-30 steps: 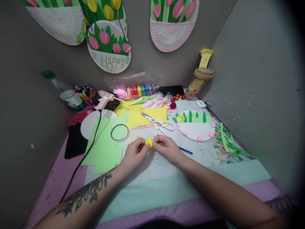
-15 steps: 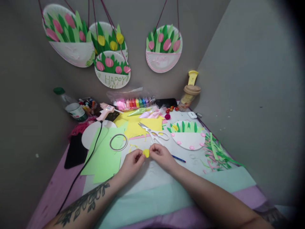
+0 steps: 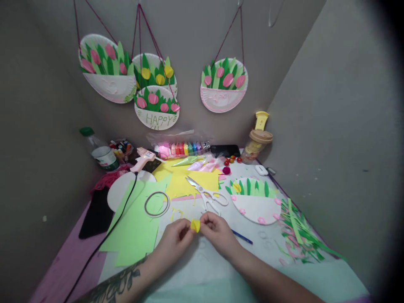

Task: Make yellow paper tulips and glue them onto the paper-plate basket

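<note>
A small yellow paper petal shape (image 3: 195, 225) with a crease down its middle is pinched between my two hands. My left hand (image 3: 176, 239) grips its left edge with thumb and forefinger. On its right edge, the fingers of my right hand (image 3: 217, 234) are closed. Just beyond them lie white-handled scissors (image 3: 206, 195), blades pointing away to the left. A blue pen (image 3: 242, 237) rests beside my right hand. To the right is a paper-plate basket (image 3: 255, 206) with green leaves, pink flowers along its edge and one yellow flower.
Green sheets (image 3: 135, 227), a tape roll (image 3: 157, 204) and a pink glue gun (image 3: 144, 159) with a trailing cord lie left. Yellow sheets (image 3: 179, 185) sit behind the hands. Paper scraps (image 3: 299, 240) are heaped right. A bottle (image 3: 102, 151) and a lidded cup (image 3: 256, 145) stand at the back.
The view has tilted up, so everything sits lower. The yellow petal now shows a clear fold line between my fingers; both hands still hold it.
</note>
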A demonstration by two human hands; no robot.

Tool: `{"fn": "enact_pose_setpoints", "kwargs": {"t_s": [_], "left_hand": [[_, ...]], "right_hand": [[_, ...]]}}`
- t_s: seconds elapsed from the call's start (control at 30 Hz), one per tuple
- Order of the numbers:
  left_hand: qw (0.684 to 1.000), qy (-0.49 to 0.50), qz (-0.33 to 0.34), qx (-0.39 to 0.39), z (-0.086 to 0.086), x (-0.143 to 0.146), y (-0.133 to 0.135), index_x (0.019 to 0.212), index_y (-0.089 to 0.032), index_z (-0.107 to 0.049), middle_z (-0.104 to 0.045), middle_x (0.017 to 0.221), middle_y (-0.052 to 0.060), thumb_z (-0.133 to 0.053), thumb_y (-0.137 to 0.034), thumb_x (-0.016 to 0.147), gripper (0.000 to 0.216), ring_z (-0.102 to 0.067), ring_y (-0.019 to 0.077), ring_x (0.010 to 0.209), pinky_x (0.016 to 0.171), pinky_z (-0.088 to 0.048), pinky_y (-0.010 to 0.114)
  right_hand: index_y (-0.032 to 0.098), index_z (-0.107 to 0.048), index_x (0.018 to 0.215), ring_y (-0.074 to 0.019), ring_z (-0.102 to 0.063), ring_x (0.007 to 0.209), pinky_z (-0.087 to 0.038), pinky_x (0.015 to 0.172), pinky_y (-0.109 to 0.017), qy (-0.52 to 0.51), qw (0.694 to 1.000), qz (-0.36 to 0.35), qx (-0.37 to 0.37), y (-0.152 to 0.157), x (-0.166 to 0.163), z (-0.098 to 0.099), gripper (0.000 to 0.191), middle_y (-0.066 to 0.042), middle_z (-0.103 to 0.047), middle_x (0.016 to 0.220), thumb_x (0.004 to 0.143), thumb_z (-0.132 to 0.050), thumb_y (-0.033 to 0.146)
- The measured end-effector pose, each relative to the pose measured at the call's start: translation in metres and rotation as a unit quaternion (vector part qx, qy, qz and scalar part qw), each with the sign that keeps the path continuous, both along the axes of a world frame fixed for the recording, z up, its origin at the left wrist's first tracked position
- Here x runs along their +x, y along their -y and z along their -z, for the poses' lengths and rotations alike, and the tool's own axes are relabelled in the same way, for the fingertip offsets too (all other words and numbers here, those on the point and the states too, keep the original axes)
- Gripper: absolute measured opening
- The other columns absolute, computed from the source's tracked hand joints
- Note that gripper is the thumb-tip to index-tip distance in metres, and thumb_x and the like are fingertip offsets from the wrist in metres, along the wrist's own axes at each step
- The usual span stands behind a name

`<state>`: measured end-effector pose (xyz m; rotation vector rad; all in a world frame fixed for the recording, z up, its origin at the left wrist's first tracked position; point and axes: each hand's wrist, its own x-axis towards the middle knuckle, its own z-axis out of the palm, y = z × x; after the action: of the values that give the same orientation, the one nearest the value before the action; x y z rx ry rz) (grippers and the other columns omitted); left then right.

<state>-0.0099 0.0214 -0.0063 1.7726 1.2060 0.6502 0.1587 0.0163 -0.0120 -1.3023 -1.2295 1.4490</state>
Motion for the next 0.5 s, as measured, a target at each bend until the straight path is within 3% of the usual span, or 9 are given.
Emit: {"fn": "enact_pose_setpoints", "kwargs": {"t_s": [0.27, 0.4, 0.5], "left_hand": [[0.999, -0.015, -0.018, 0.031, -0.008, -0.004, 0.004, 0.079, -0.018, -0.056, -0.056, 0.073, 0.001, -0.045, -0.028, 0.087, 0.018, -0.048, 0.0135, 0.064, 0.060, -0.036, 0.025], [0.986, -0.103, -0.092, 0.093, -0.037, -0.027, -0.016, 0.093, -0.018, -0.052, -0.057, 0.087, 0.005, -0.044, -0.036, 0.088, 0.020, -0.053, 0.0168, 0.073, 0.065, -0.042, 0.028], [0.937, -0.274, -0.134, 0.172, -0.064, -0.059, -0.060, 0.107, -0.017, -0.052, -0.055, 0.109, 0.011, -0.046, -0.036, 0.086, 0.029, -0.055, 0.0245, 0.095, 0.082, -0.043, 0.036]], "right_hand": [[0.018, -0.052, 0.068, -0.0107, -0.041, 0.056, -0.031, 0.052, -0.022, -0.010, 1.000, 0.020, -0.014, 0.000, 0.003, 0.004, 0.019, 0.004, -0.046, 0.059, 0.070, -0.065, 0.032], [0.018, -0.053, 0.069, -0.0108, -0.042, 0.056, -0.032, 0.052, -0.022, -0.037, 0.998, 0.055, -0.009, 0.001, 0.012, 0.010, 0.022, 0.003, -0.048, 0.061, 0.072, -0.066, 0.036], [0.018, -0.053, 0.068, -0.0116, -0.043, 0.056, -0.033, 0.052, -0.023, -0.031, 0.998, 0.057, -0.013, 0.001, 0.015, 0.011, 0.024, 0.002, -0.049, 0.061, 0.070, -0.067, 0.038]]}}
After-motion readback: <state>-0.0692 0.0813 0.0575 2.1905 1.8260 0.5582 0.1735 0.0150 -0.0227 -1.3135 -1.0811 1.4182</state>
